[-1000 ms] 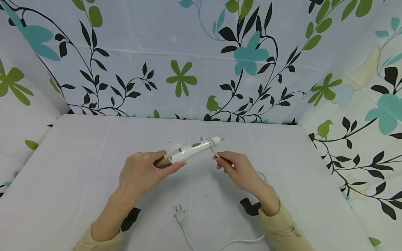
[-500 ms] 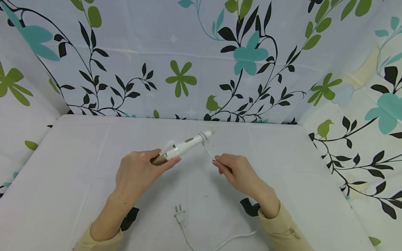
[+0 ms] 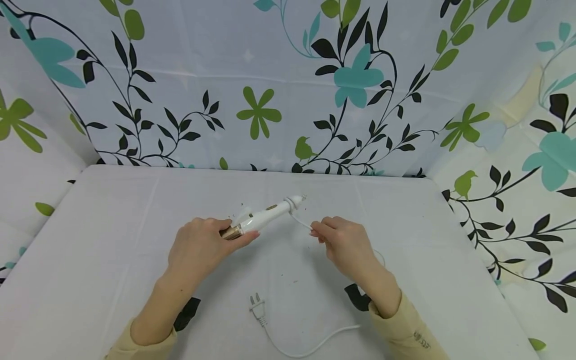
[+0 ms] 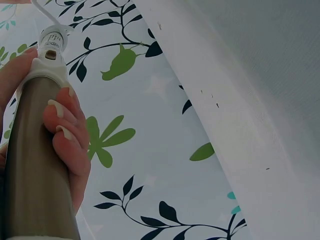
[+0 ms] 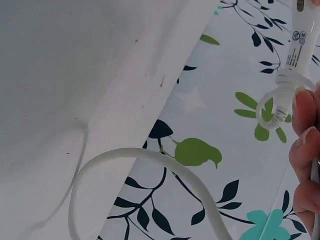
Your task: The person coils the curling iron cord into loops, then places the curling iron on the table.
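A white curling iron [image 3: 267,215] with a gold-brown barrel [image 4: 42,150] is held off the table, tilted with its handle end up to the right. My left hand [image 3: 198,250] grips it around the barrel, fingers curled along one side in the left wrist view. At the handle's far end the white power cord [image 3: 300,221] is looped round the neck. My right hand [image 3: 344,245] pinches that cord a short way from the handle. In the right wrist view, my right fingers [image 5: 306,145] are curled, and a loose bend of cord arcs beside them.
The white two-pin plug [image 3: 258,310] lies near the front of the white table [image 3: 112,225], its cord running right toward my right sleeve. Black wrist straps [image 3: 357,298] show under the wrists. Leaf-patterned cloth [image 3: 180,75] hangs behind and at the sides.
The curling iron has shifted slightly left. My right hand has drawn the cord out from the handle, then risen a little. The cord by the plug has changed its curve.
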Action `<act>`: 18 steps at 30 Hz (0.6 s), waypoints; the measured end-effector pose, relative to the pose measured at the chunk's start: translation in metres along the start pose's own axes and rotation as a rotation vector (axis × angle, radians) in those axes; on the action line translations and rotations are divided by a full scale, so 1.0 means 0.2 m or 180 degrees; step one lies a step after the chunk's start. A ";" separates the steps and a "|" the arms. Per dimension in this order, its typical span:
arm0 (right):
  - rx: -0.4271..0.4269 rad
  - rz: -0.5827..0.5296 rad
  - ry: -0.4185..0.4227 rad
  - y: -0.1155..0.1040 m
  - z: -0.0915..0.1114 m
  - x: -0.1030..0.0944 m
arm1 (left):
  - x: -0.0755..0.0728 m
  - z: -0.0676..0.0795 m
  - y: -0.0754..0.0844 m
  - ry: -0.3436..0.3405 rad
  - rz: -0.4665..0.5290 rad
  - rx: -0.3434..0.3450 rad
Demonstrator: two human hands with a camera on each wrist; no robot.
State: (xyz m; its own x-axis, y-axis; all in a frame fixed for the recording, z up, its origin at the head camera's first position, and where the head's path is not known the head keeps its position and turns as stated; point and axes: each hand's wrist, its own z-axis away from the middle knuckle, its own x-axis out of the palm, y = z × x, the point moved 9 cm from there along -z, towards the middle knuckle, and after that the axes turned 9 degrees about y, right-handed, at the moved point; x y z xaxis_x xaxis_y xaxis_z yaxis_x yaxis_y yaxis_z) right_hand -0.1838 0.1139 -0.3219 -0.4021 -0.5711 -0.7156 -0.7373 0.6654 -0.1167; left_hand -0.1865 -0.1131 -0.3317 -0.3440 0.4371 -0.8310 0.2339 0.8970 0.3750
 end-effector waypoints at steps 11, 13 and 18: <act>0.0145 -0.0439 0.0158 0.01 0.00 -0.04 | 0.06 0.01 0.01 -0.0258 0.0165 -0.0026; 0.0127 -0.0461 0.0200 0.01 -0.01 -0.05 | 0.06 0.02 0.03 -0.0243 0.0159 0.0057; 0.0077 -0.0432 0.0344 0.00 -0.02 -0.08 | 0.06 0.03 0.06 -0.0135 0.0098 0.0388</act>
State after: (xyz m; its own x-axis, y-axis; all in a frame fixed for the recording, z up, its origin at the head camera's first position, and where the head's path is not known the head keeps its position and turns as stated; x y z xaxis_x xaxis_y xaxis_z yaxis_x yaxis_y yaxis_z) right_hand -0.1801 0.1213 -0.3080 -0.3567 -0.7039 -0.6143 -0.7759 0.5894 -0.2247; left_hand -0.1827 -0.0975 -0.3393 -0.2969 0.4589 -0.8374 0.3535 0.8675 0.3500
